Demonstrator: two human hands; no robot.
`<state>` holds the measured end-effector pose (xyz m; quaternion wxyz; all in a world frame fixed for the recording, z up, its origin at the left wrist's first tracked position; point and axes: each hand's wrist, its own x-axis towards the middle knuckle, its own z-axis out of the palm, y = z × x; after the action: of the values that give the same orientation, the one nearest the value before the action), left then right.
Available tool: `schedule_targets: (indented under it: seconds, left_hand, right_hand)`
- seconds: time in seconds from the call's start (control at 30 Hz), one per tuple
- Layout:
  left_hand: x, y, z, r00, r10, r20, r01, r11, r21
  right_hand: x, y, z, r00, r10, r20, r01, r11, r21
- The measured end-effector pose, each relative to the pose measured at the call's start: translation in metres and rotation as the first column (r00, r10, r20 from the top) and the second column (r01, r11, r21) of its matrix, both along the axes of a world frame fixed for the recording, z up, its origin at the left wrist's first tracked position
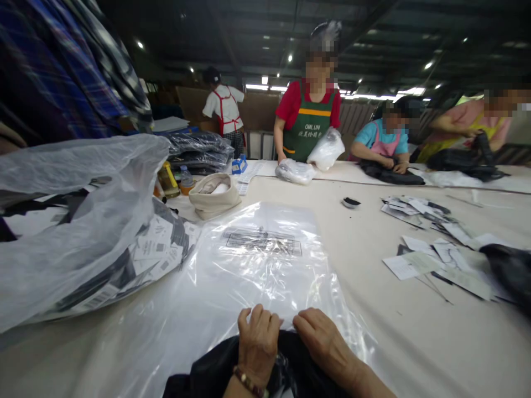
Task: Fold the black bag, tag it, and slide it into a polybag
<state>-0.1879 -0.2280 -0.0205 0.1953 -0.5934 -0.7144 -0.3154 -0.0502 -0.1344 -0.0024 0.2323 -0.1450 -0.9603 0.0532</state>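
Note:
A large clear plastic bag (265, 271) with a printed box of text lies flat in front of me, a white sheet showing inside it. At its near end a black garment (215, 365) is bunched under my wrists. My left hand (259, 342), with a beaded bracelet, has its fingers curled down on the bag's near edge. Beside it my right hand (326, 342) is closed the same way, knuckles up. The fingertips of both hands are hidden, as is how far the garment reaches into the bag.
At left a big plastic sack (103, 232) holds many printed tags. Beyond it stand a beige fabric basket (214, 199), bottles (168, 179) and stacked bagged garments (199, 152). Loose tags (448, 260) spread at right near a small dark dish (350, 203). Several co-workers (309, 110) stand across the table.

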Motion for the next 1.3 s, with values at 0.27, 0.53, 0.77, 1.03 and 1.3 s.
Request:
schedule_targets:
  seconds: [0.27, 0.53, 0.77, 1.03, 1.3]
  left_hand:
    - [-0.017, -0.007, 0.004, 0.991, 0.072, -0.108, -0.088, 0.985, -0.148]
    - [-0.084, -0.035, 0.015, 0.932, 0.222, -0.287, -0.319, 0.877, -0.358]
    - [-0.121, -0.075, 0.009, 0.949, 0.042, -0.312, -0.103, 0.978, -0.180]
    - [-0.135, -0.088, 0.006, 0.920, 0.013, -0.393, -0.037, 0.998, -0.055]
    - [-0.177, -0.113, -0.019, 0.947, 0.140, -0.289, -0.205, 0.957, -0.206]
  right_hand:
    - [0.024, 0.005, 0.000, 0.997, -0.002, -0.081, 0.006, 0.999, 0.052]
    - [0.068, 0.010, 0.004, 0.999, -0.034, -0.008, 0.034, 0.998, 0.046]
    - [0.090, 0.009, -0.003, 0.995, -0.092, -0.034, 0.097, 0.976, 0.196]
    - [0.106, 0.020, -0.020, 0.984, -0.176, -0.035, 0.175, 0.894, 0.412]
    - [0.134, 0.025, -0.038, 0.964, -0.265, 0.021, 0.230, 0.871, 0.434]
